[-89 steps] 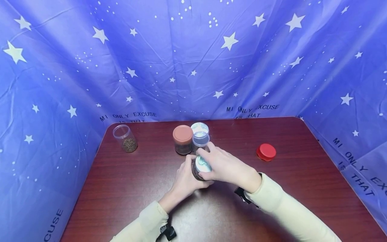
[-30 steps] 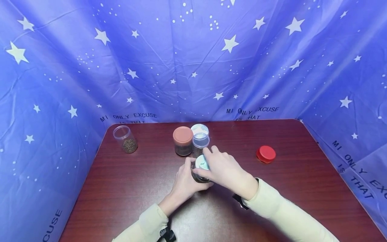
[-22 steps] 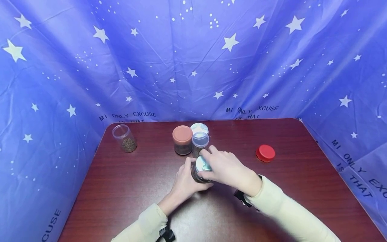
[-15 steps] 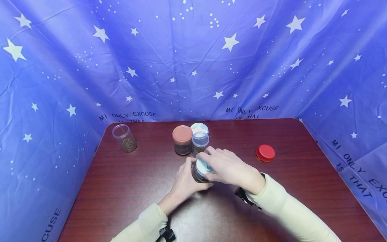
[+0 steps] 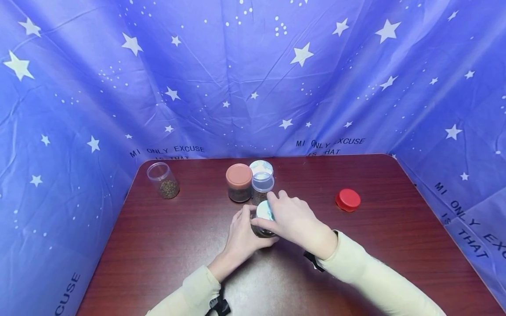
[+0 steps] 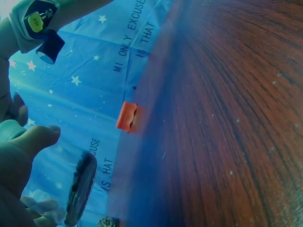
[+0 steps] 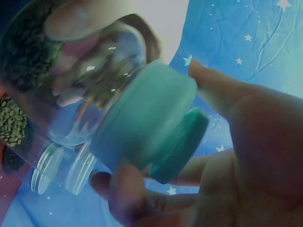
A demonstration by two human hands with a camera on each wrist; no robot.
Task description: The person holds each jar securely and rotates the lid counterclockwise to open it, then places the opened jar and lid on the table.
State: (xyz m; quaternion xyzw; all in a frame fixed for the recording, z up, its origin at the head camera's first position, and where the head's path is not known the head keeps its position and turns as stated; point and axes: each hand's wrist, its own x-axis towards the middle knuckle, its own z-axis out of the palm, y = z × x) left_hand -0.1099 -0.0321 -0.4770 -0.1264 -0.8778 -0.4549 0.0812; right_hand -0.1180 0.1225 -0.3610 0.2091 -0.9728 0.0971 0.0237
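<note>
My left hand (image 5: 242,239) is wrapped round the side of a clear jar (image 5: 262,231) with dark, leaf-like bits inside, near the middle of the table. My right hand (image 5: 298,221) grips the jar's mint-green lid (image 7: 147,109) from above, thumb on one side and fingers on the other. A raised darker green piece (image 7: 180,146) stands out from the lid's top. In the left wrist view the left hand (image 6: 16,161) is partly cut off, and the jar's dark base (image 6: 81,189) shows beside it. Just behind the jar stands an open clear container (image 5: 262,182).
A jar with an orange-brown lid (image 5: 239,175) and a white-patterned round lid (image 5: 262,168) are behind the hands. Far left stands an open clear container (image 5: 160,173) with brown pellets. A red lid (image 5: 348,200) lies to the right. Starry blue cloth (image 5: 225,66) surrounds the table (image 5: 166,245).
The right hand has turned back and forth on the lid, its fingers and wrist shifting slightly. The left hand and the jar have stayed nearly in place.
</note>
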